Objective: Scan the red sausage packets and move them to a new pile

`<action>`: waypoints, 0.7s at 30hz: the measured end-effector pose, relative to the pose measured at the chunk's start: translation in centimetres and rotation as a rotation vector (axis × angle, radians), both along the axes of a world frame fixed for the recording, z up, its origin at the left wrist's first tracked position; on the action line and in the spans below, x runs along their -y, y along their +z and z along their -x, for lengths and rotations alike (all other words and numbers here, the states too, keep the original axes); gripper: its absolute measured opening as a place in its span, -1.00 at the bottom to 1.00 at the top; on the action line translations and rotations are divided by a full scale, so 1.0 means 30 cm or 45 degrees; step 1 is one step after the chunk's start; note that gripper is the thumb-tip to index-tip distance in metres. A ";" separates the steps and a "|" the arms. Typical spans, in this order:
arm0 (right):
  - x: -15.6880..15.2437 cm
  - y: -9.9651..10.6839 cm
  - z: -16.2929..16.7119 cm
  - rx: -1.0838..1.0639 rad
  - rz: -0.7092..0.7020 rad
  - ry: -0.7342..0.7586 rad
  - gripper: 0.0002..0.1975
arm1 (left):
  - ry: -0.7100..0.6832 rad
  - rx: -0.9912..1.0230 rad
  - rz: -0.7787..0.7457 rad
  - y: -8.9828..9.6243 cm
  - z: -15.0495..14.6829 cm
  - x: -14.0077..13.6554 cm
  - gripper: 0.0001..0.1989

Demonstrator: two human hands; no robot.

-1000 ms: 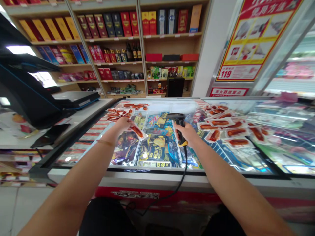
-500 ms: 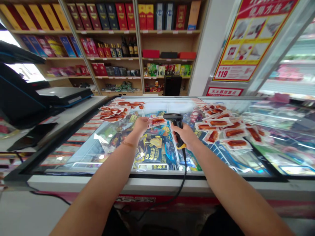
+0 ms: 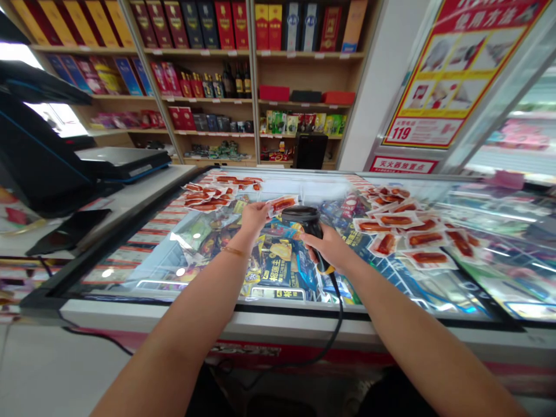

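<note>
Pinched in my left hand is a clear-wrapped sausage, held by its left end above the freezer's glass lid. My right hand wraps around the handle of a black barcode scanner, whose head sits just below and right of that sausage. A dark cable runs down from the scanner's grip over the freezer's front edge. To the right, a loose pile of wrapped sausages lies on the glass. A smaller group of wrapped sausages rests at the far left of the lid.
Bagged frozen goods show through the glass. On the left counter stand a dark machine and a flat-topped scale. Shelves with boxes and bottles line the back wall, beside a red and yellow poster.
The scanner has tilted, its head turning down and left. My left hand has raised the sausage slightly and angled it. The whole view has shifted a little.
</note>
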State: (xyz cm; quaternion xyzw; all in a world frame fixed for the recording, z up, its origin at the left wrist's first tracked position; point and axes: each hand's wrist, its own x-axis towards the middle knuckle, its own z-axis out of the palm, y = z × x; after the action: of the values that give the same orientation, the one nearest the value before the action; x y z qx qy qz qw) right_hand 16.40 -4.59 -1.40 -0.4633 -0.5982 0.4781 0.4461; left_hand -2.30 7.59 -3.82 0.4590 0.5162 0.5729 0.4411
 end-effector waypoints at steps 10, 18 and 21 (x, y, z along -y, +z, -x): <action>0.002 0.004 0.001 -0.034 0.021 -0.012 -0.76 | -0.012 0.003 -0.009 0.008 -0.004 0.008 -0.84; -0.012 0.047 -0.058 -0.204 0.094 -0.129 -0.78 | 0.087 -0.167 -0.003 0.010 -0.062 0.022 -0.82; 0.012 0.092 -0.162 -0.197 0.101 -0.231 -0.79 | 0.038 -0.209 0.008 0.047 -0.145 0.031 -0.83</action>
State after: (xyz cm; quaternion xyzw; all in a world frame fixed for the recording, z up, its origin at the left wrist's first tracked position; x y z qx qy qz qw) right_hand 21.27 -4.94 1.36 -0.4944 -0.4983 0.4933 0.5136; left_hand 2.06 6.67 -2.42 0.4953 0.5592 0.5383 0.3903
